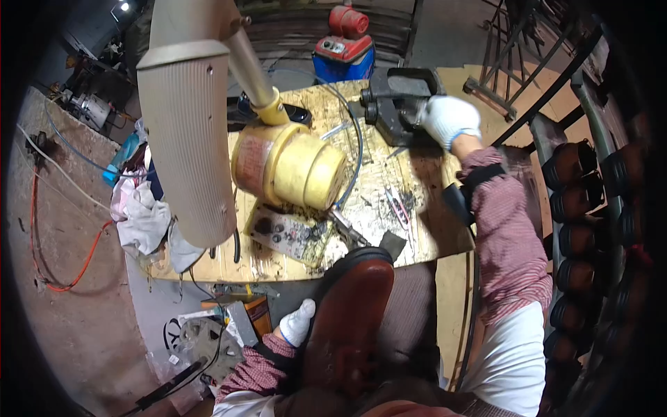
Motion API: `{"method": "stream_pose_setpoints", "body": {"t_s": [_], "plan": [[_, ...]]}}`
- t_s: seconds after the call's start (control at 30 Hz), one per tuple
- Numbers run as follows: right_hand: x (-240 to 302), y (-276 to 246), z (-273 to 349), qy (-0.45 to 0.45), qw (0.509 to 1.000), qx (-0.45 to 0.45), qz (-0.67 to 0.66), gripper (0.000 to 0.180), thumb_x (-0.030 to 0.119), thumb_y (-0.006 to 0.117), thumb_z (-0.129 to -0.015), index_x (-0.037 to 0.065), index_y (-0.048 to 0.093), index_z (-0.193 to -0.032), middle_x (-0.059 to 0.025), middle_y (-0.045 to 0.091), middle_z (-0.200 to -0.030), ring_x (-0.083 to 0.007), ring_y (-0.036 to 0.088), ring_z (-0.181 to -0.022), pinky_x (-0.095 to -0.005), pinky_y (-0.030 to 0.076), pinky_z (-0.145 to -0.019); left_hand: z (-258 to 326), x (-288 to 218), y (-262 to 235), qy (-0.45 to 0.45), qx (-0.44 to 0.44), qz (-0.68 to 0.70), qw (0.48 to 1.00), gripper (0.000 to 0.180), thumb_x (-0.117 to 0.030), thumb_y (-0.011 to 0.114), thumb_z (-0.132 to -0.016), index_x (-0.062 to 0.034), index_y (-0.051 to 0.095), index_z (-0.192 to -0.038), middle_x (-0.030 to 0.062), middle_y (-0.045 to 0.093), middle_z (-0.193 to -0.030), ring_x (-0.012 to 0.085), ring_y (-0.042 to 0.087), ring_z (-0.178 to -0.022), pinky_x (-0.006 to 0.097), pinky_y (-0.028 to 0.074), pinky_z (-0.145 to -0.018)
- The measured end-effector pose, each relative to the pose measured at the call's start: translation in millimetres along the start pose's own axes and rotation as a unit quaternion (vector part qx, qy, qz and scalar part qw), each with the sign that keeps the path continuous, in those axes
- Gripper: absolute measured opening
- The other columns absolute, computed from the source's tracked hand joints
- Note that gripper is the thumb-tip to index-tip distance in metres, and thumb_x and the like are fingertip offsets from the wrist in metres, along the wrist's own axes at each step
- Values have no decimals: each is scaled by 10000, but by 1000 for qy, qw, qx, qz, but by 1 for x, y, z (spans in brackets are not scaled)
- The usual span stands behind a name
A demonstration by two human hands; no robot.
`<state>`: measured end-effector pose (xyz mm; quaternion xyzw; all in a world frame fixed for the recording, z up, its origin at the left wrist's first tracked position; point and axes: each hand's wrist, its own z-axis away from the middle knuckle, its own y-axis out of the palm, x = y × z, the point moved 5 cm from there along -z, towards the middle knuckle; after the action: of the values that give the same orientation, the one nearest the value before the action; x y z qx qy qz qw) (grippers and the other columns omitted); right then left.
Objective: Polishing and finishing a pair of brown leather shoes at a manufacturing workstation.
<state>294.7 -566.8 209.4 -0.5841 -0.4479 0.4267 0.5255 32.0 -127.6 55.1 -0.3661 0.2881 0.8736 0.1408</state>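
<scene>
Pressing right hand (450, 119), fingers closed, on dark metal block (397, 97) at table (417, 236) edge; keep grip firm. Left hand (299, 323) low beside brown shoe (351, 320), fingers curled, grip unclear.

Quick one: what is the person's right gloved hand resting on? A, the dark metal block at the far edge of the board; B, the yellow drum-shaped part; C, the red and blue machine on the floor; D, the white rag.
A: the right hand lies on the dark metal block at the far edge of the wooden board.
</scene>
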Motion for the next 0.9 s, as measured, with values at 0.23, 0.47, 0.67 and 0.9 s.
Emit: {"method": "stream_pose_setpoints", "body": {"t_s": [0.23,0.47,0.67,0.9], "plan": [[4,-66,162,111,787,207,-571,422,454,681,-992,36,744,-978,-33,681,-718,-71,609,-492,-225,428,-409,13,1,16,-9,36,57,998,981,-761,429,-1016,14,388,-1616,180,461,-1633,276,454,-1499,402,333,-1274],[25,-83,345,187,725,306,-588,302,263,737,-972,12,774,-1135,-20,734,-804,-49,645,-574,-199,472,-466,27,-4,37,59,77,94,991,979,-714,563,-987,13,384,-1618,171,456,-1636,259,442,-1504,392,327,-1274],[26,-98,389,143,769,234,-578,261,201,765,-966,-9,774,-1121,-33,737,-797,-50,647,-594,-225,506,-525,29,2,36,22,61,115,991,1157,-811,682,-827,-28,381,-1625,171,480,-1618,312,456,-1498,488,366,-1266],[30,-113,394,114,763,175,-612,239,201,770,-960,-19,789,-1052,-27,718,-709,-66,656,-587,-253,529,-553,41,-3,47,5,132,167,977,1170,-811,688,-819,-39,364,-1635,163,471,-1627,317,450,-1503,502,361,-1270]]}}
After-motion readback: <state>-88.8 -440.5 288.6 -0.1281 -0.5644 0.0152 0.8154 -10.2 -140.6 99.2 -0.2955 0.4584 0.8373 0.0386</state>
